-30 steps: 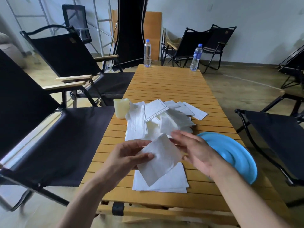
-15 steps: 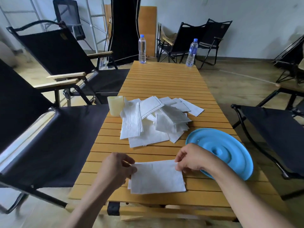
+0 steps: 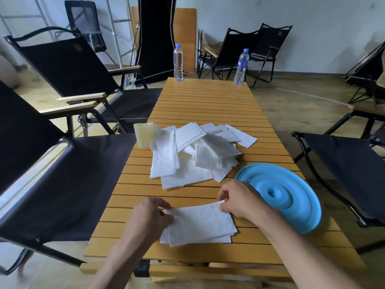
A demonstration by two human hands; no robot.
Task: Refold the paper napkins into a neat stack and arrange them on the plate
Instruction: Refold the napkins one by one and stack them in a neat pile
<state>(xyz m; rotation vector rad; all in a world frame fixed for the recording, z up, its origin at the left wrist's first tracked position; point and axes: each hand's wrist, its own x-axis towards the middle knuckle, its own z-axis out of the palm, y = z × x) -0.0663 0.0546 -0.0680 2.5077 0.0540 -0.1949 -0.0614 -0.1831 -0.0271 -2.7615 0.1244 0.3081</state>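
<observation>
Both hands, left (image 3: 149, 215) and right (image 3: 239, 202), pinch the napkin's (image 3: 200, 223) far corners, squaring it on the stack (image 3: 195, 239); plate (image 3: 291, 207) waits at three o'clock.

Interior with a white plastered wall (image 3: 323, 28) and a smooth, dull olive-brown floor (image 3: 291, 105). A slatted wooden table (image 3: 204, 105) runs down the centre. Two black fabric folding chairs with wooden armrests stand at its left, one near (image 3: 62, 184) and one farther back (image 3: 68, 65); another black seat (image 3: 350, 161) stands at its right. Two more folding chairs (image 3: 235, 49) stand by the far wall, beside a leaning wooden board (image 3: 185, 38) and a tall black panel (image 3: 155, 38). A mesh office chair (image 3: 85, 24) stands in the rear left corner. The light is soft and even.
</observation>
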